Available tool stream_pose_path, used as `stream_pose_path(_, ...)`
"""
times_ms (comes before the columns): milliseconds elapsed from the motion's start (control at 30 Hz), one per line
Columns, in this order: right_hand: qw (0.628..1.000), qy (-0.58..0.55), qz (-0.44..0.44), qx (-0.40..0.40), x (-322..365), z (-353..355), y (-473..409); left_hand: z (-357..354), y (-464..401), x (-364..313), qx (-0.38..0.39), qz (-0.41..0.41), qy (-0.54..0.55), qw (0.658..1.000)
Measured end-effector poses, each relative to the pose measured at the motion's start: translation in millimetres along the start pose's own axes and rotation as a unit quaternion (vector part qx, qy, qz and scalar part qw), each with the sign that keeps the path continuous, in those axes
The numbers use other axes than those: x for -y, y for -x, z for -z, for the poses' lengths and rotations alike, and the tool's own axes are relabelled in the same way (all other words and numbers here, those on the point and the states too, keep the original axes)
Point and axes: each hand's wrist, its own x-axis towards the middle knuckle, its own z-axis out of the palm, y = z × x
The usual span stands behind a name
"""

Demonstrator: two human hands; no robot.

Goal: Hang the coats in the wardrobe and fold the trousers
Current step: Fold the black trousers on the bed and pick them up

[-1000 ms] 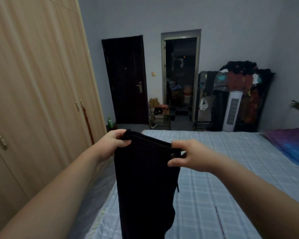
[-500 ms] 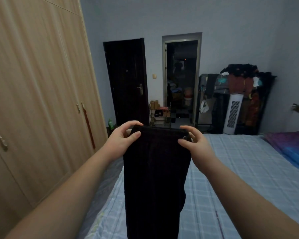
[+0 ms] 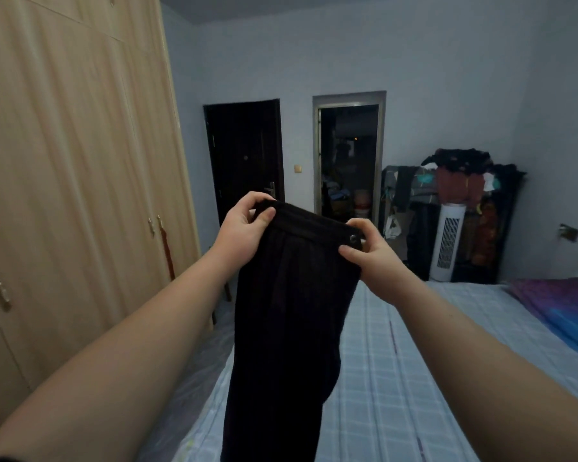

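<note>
A pair of black trousers hangs straight down in front of me, held up by the waistband above the bed. My left hand pinches the left end of the waistband, thumb in front. My right hand pinches the right end beside a small metal button. The legs drop out of view at the bottom edge. The light wooden wardrobe fills the left side, its doors closed.
A dark door and an open doorway stand in the far wall. A loaded clothes rack and a white tower fan sit at the back right. A purple-blue blanket lies on the bed's right side.
Both hands have lifted the trousers higher and farther forward, keeping hold of the waistband. My view has tilted upward, showing more wall and ceiling.
</note>
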Motion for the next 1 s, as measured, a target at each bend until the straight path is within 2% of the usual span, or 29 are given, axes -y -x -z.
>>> stream_pose_path(167, 0.992, 0.027, 0.101, -0.064, 55.6, -2.3, -17.2, 16.9, -22.9, -37.2, -0.013, -0.024, -0.019, 0.999)
stream_pose_path(267, 0.987, 0.013, 0.130, -0.091, 96.0, -4.8, -17.8, 31.3, -27.9, -66.6, -0.028, -0.073, -0.031, 0.996)
stream_pose_path(500, 0.967, 0.071, 0.210, -0.127, 180.9, -30.8, 19.0, 61.0, -7.5, -131.6, -0.057, -0.181, -0.065, 0.980)
stream_pose_path(733, 0.962, 0.086, 0.221, -0.133, 231.6, -80.9, 86.8, 105.9, 41.2, -173.1, -0.042, -0.195, -0.108, 0.974)
stream_pose_path(1000, 0.967, 0.053, 0.209, -0.134, 259.6, -135.2, 156.2, 157.1, 92.4, -204.6, 0.009, -0.199, -0.037, 0.979)
